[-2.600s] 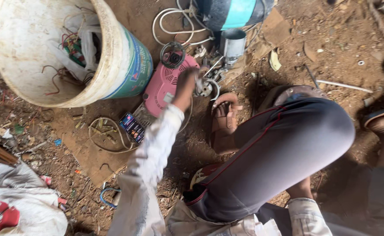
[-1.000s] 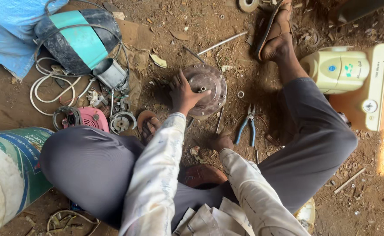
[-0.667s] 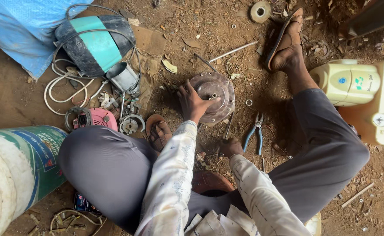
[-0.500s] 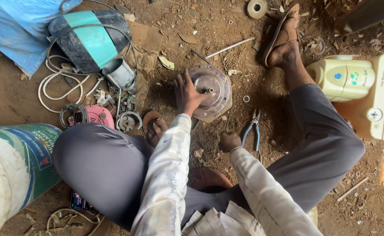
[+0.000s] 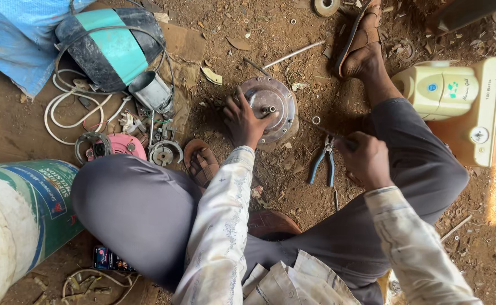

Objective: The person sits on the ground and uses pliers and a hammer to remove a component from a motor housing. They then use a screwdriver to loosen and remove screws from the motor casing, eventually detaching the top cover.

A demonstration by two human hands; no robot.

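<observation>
- The person is sitting on the dirt ground (image 5: 16,130), knees apart, working at a round grey metal motor housing (image 5: 270,107) that is lying flat between the feet, towards the top edge of the view.
- The left hand (image 5: 243,120) is pressing down on the housing's left rim, fingers spread over it rather than closed around it, steadying it.
- The right hand (image 5: 363,160) is closing in a fist around a thin dark tool, seemingly a screwdriver, whose tip is pointing towards the housing; tool and housing are not touching yet.
- Blue-handled pliers (image 5: 326,164) are lying on the dirt just left of the right hand, untouched.
- The housing is looking whole, with its short centre shaft (image 5: 269,108) standing up, so the opening work seems barely begun, and most of it appears left.
- A pink part (image 5: 125,147) and a white cable (image 5: 73,110) are lying near the left knee.
</observation>
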